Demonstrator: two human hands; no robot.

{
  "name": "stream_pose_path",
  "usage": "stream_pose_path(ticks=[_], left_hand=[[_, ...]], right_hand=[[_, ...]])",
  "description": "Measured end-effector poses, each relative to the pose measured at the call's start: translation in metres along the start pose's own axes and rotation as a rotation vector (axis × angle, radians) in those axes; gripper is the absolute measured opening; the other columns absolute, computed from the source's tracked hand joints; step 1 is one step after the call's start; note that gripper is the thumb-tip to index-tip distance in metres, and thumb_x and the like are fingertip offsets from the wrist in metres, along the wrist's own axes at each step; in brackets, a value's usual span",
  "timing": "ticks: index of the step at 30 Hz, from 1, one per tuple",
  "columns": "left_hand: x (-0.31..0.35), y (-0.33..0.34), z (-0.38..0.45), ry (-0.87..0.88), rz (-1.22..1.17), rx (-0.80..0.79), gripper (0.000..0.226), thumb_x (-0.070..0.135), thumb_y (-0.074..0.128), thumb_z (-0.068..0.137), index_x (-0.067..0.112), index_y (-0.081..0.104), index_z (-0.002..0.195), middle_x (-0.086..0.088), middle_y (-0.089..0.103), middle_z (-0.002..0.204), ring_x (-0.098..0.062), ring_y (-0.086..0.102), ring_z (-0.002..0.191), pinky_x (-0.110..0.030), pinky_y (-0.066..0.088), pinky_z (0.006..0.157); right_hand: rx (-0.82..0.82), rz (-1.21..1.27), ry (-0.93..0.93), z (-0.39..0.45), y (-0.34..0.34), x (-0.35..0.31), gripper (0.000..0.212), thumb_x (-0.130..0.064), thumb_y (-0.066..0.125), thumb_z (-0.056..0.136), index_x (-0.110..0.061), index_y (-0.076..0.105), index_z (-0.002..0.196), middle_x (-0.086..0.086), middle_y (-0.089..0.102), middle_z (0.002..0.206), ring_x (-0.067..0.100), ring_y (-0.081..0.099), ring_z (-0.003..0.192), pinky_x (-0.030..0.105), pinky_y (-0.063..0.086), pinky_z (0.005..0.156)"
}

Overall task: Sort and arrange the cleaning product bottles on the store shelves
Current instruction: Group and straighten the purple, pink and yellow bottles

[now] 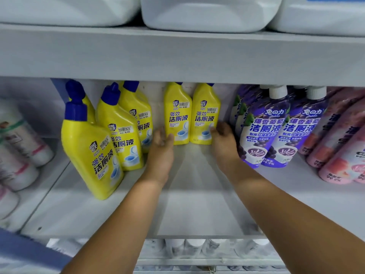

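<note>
Two yellow toilet-cleaner bottles stand upright side by side at the back of the white shelf (197, 194). My left hand (161, 149) holds the left yellow bottle (177, 115) at its lower left edge, thumb on the front. My right hand (224, 144) holds the right yellow bottle (205, 115) at its lower right edge in the same way. Further left, several matching yellow bottles with blue caps lean to the left, the nearest yellow bottle (88, 151) towards the shelf front.
Purple bottles (262, 131) with white caps stand right of my right hand, then pink bottles (335, 147) at the far right. White bottles (21, 147) lie at the far left. Large white jugs (207, 14) sit on the shelf above. Bottle tops show on the shelf below.
</note>
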State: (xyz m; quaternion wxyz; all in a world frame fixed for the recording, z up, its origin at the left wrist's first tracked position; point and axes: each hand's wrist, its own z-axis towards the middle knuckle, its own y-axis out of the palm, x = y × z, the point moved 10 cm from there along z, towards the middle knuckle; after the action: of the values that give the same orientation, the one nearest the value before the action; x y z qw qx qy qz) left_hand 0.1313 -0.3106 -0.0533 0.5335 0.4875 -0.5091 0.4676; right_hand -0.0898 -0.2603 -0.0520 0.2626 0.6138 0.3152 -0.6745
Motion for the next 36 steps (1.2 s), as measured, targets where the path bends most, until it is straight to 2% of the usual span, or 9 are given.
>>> stream_pose_path(ticks=[3, 5, 8, 11, 13, 19, 28, 33, 36], left_hand=[[0.019, -0.046, -0.054, 0.034, -0.09, 0.031, 0.023, 0.021, 0.068, 0.096, 0.02, 0.071, 0.119, 0.001, 0.073, 0.12, -0.022, 0.065, 0.12, -0.027, 0.049, 0.098], [0.036, -0.091, -0.091, 0.103, -0.146, 0.132, 0.012, 0.013, 0.066, 0.097, 0.019, 0.073, 0.104, -0.008, 0.077, 0.106, -0.027, 0.072, 0.106, -0.035, 0.056, 0.096], [0.069, -0.166, -0.141, 0.315, -0.006, 0.412, 0.015, 0.014, 0.065, 0.099, 0.028, 0.069, 0.102, -0.007, 0.075, 0.106, -0.016, 0.072, 0.097, -0.028, 0.057, 0.091], [0.06, -0.212, -0.142, 0.317, 0.158, 0.58, 0.031, 0.031, 0.076, 0.088, 0.03, 0.06, 0.115, 0.0, 0.067, 0.119, -0.014, 0.066, 0.105, -0.042, 0.054, 0.1], [0.048, -0.218, -0.124, 0.234, 0.197, 0.526, 0.051, 0.042, 0.078, 0.079, 0.028, 0.057, 0.123, 0.006, 0.066, 0.122, -0.013, 0.066, 0.111, -0.043, 0.053, 0.101], [0.039, -0.205, -0.095, 0.238, 0.224, 0.309, 0.033, 0.021, 0.079, 0.088, 0.042, 0.063, 0.107, 0.034, 0.071, 0.1, 0.009, 0.068, 0.093, -0.007, 0.051, 0.076], [0.042, -0.196, -0.09, 0.235, 0.257, 0.269, 0.025, 0.03, 0.079, 0.088, 0.044, 0.06, 0.097, 0.037, 0.069, 0.091, 0.009, 0.067, 0.081, -0.006, 0.046, 0.061], [0.034, -0.153, -0.08, 0.227, 0.187, 0.106, 0.028, 0.017, 0.074, 0.091, 0.036, 0.062, 0.109, 0.029, 0.074, 0.094, 0.005, 0.071, 0.084, -0.007, 0.05, 0.064], [0.03, -0.117, -0.068, 0.235, 0.127, 0.027, 0.031, 0.01, 0.073, 0.092, 0.03, 0.063, 0.115, 0.021, 0.076, 0.097, 0.003, 0.072, 0.089, -0.008, 0.051, 0.068]], right_hand=[[0.094, 0.053, -0.065, -0.044, -0.003, -0.01, 0.018, -0.018, 0.066, 0.096, -0.014, 0.061, 0.113, 0.002, 0.066, 0.107, 0.004, 0.064, 0.092, 0.02, 0.047, 0.081], [-0.034, 0.073, -0.097, -0.07, 0.022, -0.021, 0.022, -0.012, 0.065, 0.096, -0.011, 0.059, 0.117, 0.002, 0.065, 0.103, -0.014, 0.059, 0.075, 0.007, 0.043, 0.071], [-0.268, 0.032, -0.131, -0.095, 0.072, -0.039, 0.018, -0.014, 0.068, 0.095, -0.019, 0.061, 0.111, -0.004, 0.069, 0.1, -0.012, 0.06, 0.077, 0.011, 0.045, 0.074], [-0.419, 0.004, -0.174, -0.111, 0.121, -0.059, 0.023, -0.018, 0.073, 0.092, -0.023, 0.06, 0.11, -0.008, 0.067, 0.108, 0.002, 0.064, 0.095, 0.007, 0.047, 0.078], [-0.456, -0.009, -0.205, -0.117, 0.145, -0.065, 0.027, -0.019, 0.076, 0.089, -0.027, 0.059, 0.109, -0.006, 0.066, 0.113, 0.008, 0.065, 0.101, 0.013, 0.05, 0.083], [-0.509, 0.053, -0.181, -0.117, 0.181, -0.057, 0.037, -0.013, 0.078, 0.088, -0.014, 0.056, 0.119, -0.009, 0.07, 0.106, 0.0, 0.069, 0.095, 0.02, 0.055, 0.082], [-0.465, -0.004, -0.231, -0.109, 0.157, -0.057, 0.033, -0.017, 0.077, 0.087, -0.015, 0.066, 0.118, -0.003, 0.076, 0.109, 0.01, 0.071, 0.098, 0.031, 0.057, 0.09], [-0.351, 0.046, -0.233, -0.093, 0.09, -0.056, 0.031, -0.01, 0.071, 0.092, -0.015, 0.065, 0.122, -0.007, 0.075, 0.108, 0.006, 0.069, 0.095, 0.012, 0.052, 0.076], [-0.262, 0.06, -0.245, -0.077, 0.042, -0.053, 0.031, -0.01, 0.068, 0.095, -0.019, 0.065, 0.124, -0.005, 0.075, 0.112, 0.011, 0.069, 0.101, 0.017, 0.055, 0.08]])
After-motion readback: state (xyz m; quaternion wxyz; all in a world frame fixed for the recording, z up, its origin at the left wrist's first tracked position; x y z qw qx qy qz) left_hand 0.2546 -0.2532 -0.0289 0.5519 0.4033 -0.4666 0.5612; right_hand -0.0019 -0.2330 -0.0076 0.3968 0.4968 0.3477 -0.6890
